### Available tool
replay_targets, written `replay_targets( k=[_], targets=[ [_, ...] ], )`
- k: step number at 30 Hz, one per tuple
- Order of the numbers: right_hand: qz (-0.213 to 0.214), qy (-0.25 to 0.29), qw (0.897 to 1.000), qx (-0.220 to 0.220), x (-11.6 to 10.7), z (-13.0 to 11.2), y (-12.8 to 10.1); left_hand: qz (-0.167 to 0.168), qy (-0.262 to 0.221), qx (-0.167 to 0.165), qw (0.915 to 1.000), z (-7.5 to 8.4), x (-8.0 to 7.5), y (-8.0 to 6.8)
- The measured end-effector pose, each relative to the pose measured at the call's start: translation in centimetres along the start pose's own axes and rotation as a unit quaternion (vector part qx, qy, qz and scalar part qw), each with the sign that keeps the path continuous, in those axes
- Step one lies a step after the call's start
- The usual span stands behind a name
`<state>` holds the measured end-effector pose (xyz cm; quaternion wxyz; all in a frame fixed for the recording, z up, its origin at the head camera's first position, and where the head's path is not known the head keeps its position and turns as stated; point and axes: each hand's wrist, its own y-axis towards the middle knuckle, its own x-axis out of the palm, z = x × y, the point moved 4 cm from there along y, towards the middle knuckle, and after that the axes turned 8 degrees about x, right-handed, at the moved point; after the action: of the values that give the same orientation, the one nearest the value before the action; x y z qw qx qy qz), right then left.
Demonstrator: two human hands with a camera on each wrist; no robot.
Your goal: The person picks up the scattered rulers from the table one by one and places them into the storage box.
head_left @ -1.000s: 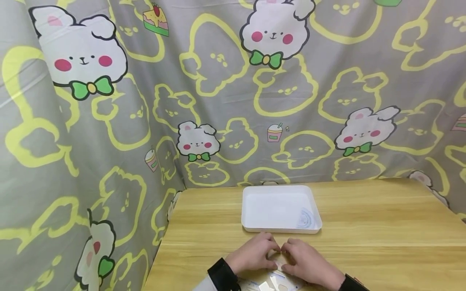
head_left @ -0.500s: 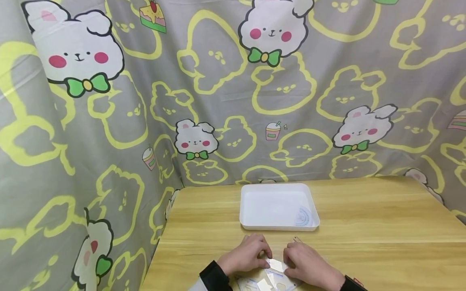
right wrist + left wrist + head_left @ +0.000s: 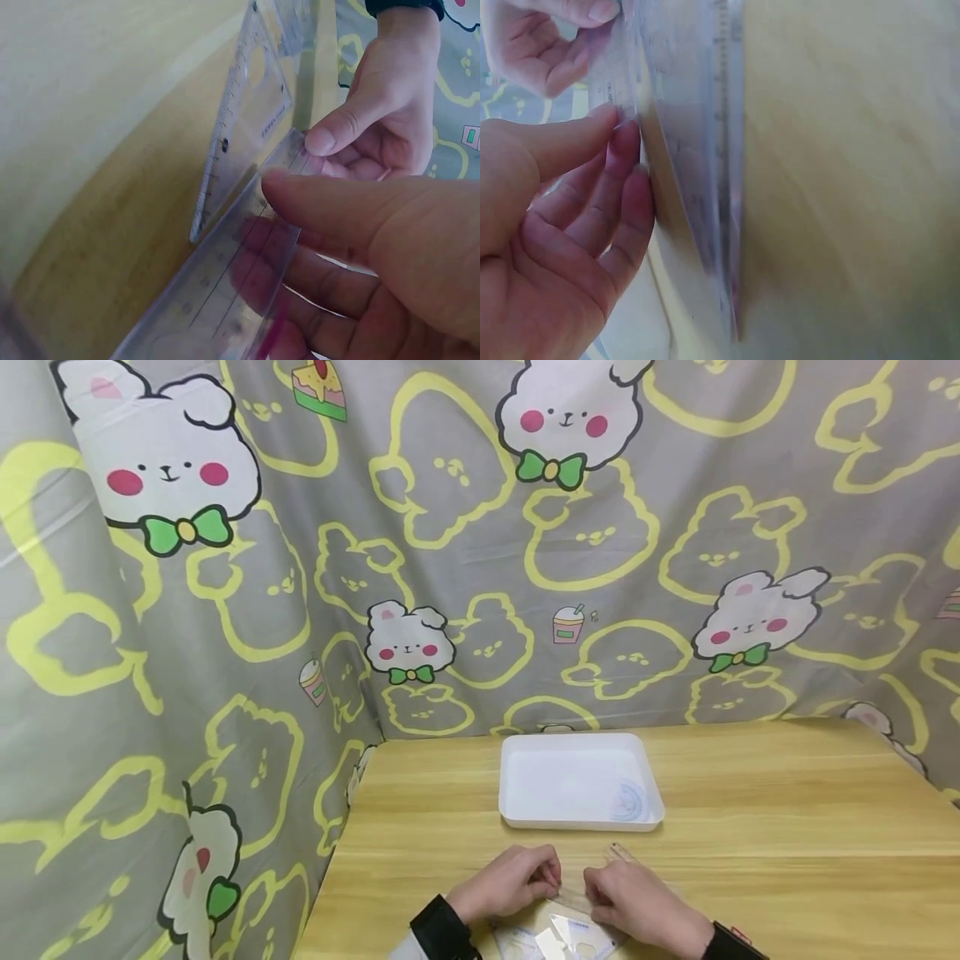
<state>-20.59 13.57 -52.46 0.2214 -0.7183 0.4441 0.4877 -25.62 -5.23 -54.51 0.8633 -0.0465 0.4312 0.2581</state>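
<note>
Clear plastic rulers (image 3: 247,142) are held edge-up just above the wooden table (image 3: 750,810), near side of the white tray (image 3: 525,810), so they can be separated. Left hand (image 3: 510,883) pinches one end; right hand (image 3: 637,902) grips a ruler between thumb and fingers.

The left hand (image 3: 512,883) and right hand (image 3: 628,897), closed together a second ago, now sit slightly apart. Between them a clear ruler (image 3: 576,900) is drawn out of the packet (image 3: 570,937) at 6 o'clock, pinched at both ends.
</note>
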Motion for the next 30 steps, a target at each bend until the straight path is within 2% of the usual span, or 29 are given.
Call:
replay_targets(
  k=[5,15,22,26,30],
  targets=[
    [-0.014,0.026,0.999,0.017,-0.1,0.4,-0.1,0.001,0.013,0.015,0.9998,0.0,-0.4,-0.3],
    [0.035,0.063,0.997,-0.026,-0.3,-0.4,0.6,0.024,0.085,0.069,0.9936,1.9,-0.4,0.3],
    [0.061,0.086,0.994,-0.026,-1.1,-0.4,1.1,0.045,0.072,0.040,0.9956,1.1,-1.2,0.3],
    [0.067,0.111,0.991,-0.012,-2.1,0.3,1.7,0.051,0.053,0.022,0.9971,0.8,-2.4,0.8],
    [0.065,0.116,0.991,-0.001,-3.7,1.5,2.6,0.071,0.030,0.023,0.9968,0.5,-3.7,1.5]
  ],
)
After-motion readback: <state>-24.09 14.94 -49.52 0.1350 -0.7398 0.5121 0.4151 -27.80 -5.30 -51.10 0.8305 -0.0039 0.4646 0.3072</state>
